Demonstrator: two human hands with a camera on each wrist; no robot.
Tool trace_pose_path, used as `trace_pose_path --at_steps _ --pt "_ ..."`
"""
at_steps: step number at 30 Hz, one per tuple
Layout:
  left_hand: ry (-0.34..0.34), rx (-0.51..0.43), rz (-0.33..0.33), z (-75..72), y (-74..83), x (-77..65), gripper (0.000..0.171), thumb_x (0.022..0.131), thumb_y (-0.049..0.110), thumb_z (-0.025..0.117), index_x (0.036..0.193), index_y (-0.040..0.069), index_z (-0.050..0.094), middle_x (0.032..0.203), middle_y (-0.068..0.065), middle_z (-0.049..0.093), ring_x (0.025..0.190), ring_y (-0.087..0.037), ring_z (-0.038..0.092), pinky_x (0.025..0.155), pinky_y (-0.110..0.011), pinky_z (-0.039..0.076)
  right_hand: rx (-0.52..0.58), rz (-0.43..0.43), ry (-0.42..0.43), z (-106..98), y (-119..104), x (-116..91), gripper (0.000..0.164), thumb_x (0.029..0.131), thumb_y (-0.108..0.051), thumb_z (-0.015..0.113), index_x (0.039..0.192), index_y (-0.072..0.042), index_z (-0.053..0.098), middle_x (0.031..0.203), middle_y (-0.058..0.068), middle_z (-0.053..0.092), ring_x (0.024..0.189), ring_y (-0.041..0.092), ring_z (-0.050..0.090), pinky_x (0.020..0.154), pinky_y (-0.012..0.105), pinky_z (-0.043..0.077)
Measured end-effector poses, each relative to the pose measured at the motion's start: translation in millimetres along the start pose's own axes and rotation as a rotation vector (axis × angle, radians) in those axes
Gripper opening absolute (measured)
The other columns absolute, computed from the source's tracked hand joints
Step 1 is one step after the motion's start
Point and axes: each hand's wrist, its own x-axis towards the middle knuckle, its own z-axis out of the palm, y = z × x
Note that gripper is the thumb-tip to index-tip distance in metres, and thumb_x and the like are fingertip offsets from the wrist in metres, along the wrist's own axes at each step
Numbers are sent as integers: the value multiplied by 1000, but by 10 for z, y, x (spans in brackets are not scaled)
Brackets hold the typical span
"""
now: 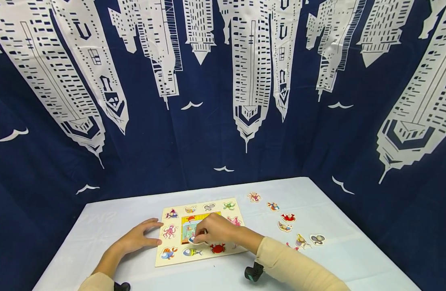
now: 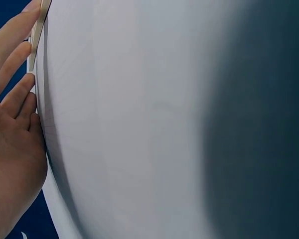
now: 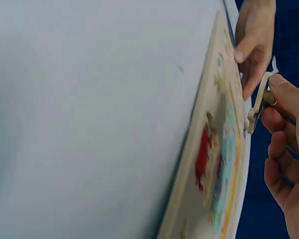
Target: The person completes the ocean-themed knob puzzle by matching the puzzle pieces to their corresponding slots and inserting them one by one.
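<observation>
A wooden puzzle board printed with sea animals lies on the table. My left hand is at its left edge, thumb and fingers spread, fingertips touching the side; in the left wrist view, the board's edge shows beside the fingers. Over the lower middle of the board, my right hand pinches a puzzle piece by its small round knob. The held piece is tilted above the board in the right wrist view. Much of its picture is hidden by the fingers.
Right of the board lie several loose knobbed pieces, among them an octopus, a red crab, a grey piece and a yellowish one. A white cloth covers the table; a dark blue skyline curtain hangs behind.
</observation>
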Motion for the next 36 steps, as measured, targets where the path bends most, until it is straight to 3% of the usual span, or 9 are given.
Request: trace_pose_path --at_steps 12,24,36 --pt "-1 1 2 7 -9 -10 73 80 38 89 141 9 63 158 -27 38 146 -56 25 111 -77 21 -51 2 -85 224 -96 102 17 94 -38 78 86 -22 80 66 -26 56 60 -9 46 57 8 39" --pt "1 4 28 -16 19 -13 72 80 37 89 140 7 63 158 -29 38 145 -57 26 111 -77 22 -39 -28 -63 322 -104 106 20 95 -38 77 84 -22 77 64 -25 54 59 -8 43 59 9 38" --pt "-6 -2 20 -2 14 -5 72 80 37 89 141 8 63 158 -29 37 145 -58 25 111 -78 21 -25 -77 -97 319 -37 37 8 96 -30 78 97 -22 78 79 -24 58 70 -9 48 69 10 40"
